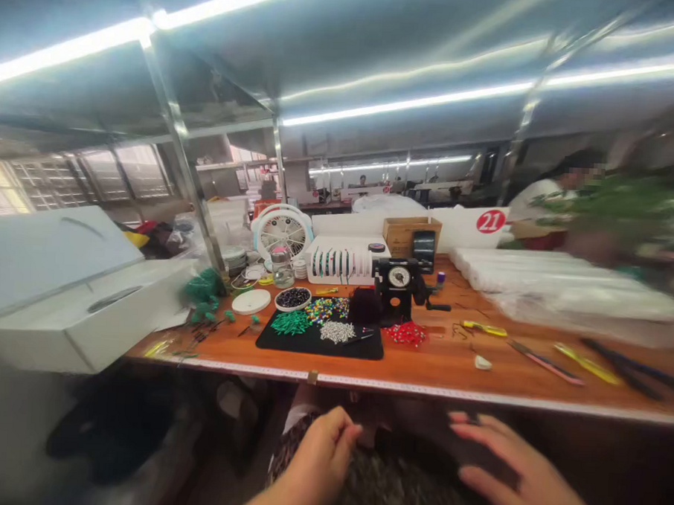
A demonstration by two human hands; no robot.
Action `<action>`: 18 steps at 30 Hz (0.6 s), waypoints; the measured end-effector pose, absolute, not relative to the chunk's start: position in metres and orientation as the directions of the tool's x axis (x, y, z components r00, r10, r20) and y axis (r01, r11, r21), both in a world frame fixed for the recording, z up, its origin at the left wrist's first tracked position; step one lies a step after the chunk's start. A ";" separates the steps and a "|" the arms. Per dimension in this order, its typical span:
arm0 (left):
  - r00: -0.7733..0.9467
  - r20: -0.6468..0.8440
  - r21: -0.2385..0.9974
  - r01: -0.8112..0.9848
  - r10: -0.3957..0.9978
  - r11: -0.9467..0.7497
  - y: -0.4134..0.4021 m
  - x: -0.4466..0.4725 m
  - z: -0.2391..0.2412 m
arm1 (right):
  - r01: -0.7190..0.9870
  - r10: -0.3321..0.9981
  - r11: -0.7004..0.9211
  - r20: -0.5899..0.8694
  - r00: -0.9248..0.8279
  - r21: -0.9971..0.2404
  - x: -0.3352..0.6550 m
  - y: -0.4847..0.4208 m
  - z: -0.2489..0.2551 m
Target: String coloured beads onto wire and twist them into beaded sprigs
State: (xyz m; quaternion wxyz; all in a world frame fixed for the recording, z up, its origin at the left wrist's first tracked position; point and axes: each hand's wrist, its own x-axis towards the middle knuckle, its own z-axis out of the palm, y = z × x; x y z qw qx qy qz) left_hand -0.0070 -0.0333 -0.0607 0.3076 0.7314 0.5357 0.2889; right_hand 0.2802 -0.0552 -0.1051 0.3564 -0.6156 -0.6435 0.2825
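Observation:
My left hand point(320, 453) is low in front of me, below the table edge, with fingers curled together in a pinch; what they hold is hidden. My right hand point(506, 468) lies beside it with fingers stretched out flat over dark patterned cloth point(394, 486) on my lap. Both hands are a little blurred. On the wooden table point(449, 365) beyond them lies a black mat point(316, 342) with piles of green, multicoloured and silver beads. A red bead pile point(406, 333) sits next to the mat.
A black dial gauge device point(398, 285) stands behind the mat. A small white fan point(282, 231), a rack of white spools point(342, 262), a cardboard box point(408, 233) and white boxes point(61, 292) at the left. Pliers and tools point(583, 362) lie at the right. A person sits at the far right.

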 end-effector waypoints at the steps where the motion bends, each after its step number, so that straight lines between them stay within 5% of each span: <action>1: 0.280 0.099 0.778 0.576 0.955 -0.250 -0.035 0.001 -0.061 | 0.472 0.990 0.110 0.057 -0.126 -0.874 0.250 -0.052 -0.097; 3: 0.269 0.120 0.804 0.539 0.956 -0.253 -0.033 0.008 -0.064 | 0.144 0.917 0.063 0.000 -0.399 -0.988 0.203 -0.046 -0.087; 5: 0.133 0.158 0.814 0.543 0.978 -0.205 -0.024 0.001 -0.068 | -0.002 0.884 -0.102 -0.090 -0.458 -0.995 0.178 -0.042 -0.088; 9: -0.226 0.222 0.827 0.558 0.948 -0.061 -0.001 -0.030 -0.079 | 0.103 0.951 -0.121 -0.145 -0.272 -0.987 0.183 -0.041 -0.101; 18: -0.299 0.154 0.863 0.506 0.942 0.020 0.012 -0.034 -0.077 | 0.314 0.977 -0.034 -0.098 -0.191 -0.949 0.209 -0.059 -0.111</action>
